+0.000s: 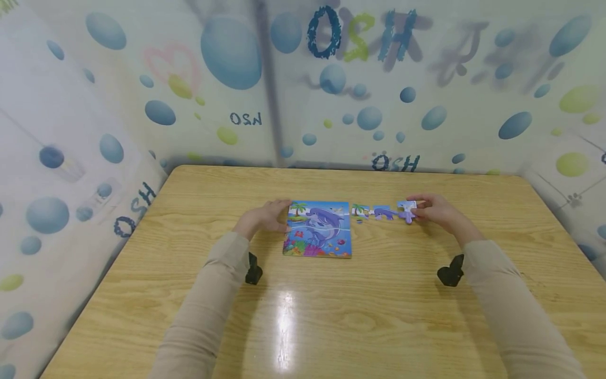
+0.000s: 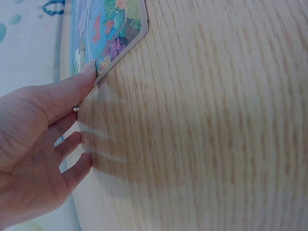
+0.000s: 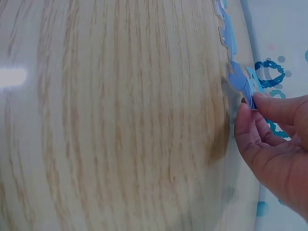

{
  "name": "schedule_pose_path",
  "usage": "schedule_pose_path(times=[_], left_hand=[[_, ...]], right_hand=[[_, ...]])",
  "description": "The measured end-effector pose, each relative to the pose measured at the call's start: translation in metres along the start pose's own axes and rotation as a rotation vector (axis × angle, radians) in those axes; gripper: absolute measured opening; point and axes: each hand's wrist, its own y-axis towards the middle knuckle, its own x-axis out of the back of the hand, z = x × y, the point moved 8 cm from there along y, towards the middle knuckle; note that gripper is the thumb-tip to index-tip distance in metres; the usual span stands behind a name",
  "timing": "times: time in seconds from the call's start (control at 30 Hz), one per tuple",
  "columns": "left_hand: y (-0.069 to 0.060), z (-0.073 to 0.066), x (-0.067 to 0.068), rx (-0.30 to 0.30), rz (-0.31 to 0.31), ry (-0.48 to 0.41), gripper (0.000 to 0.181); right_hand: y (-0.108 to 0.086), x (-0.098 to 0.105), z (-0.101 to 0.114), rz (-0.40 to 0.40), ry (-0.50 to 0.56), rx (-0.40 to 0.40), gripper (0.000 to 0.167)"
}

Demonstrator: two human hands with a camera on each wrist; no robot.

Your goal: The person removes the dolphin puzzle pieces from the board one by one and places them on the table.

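My left hand (image 1: 265, 217) rests at the left edge of a square dolphin picture board (image 1: 318, 229); in the left wrist view its thumb (image 2: 82, 82) lies on the board's edge, with the other fingers slightly bent beside it. My right hand (image 1: 436, 210) pinches a light blue and purple puzzle piece (image 1: 406, 205) between thumb and fingers. In the right wrist view that piece (image 3: 244, 82) is tilted, its far part beside the row. Left of it on the table lie a dolphin piece (image 1: 383, 212) and a palm tree piece (image 1: 360, 210).
The wooden table (image 1: 360, 316) reaches back to a patterned wall (image 1: 303, 105) with blue and green dots. A dark object sits by each sleeve cuff, one at the left wrist (image 1: 253, 269) and one at the right (image 1: 451, 271).
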Motion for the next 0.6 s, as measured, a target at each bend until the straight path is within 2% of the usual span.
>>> schedule_pose_path(times=[0.6], left_hand=[[-0.0006, -0.0011, 0.0005, -0.003, 0.006, -0.002, 0.079]], right_hand=[[0.0003, 0.0024, -0.0030, -0.028, -0.075, -0.007, 0.045]])
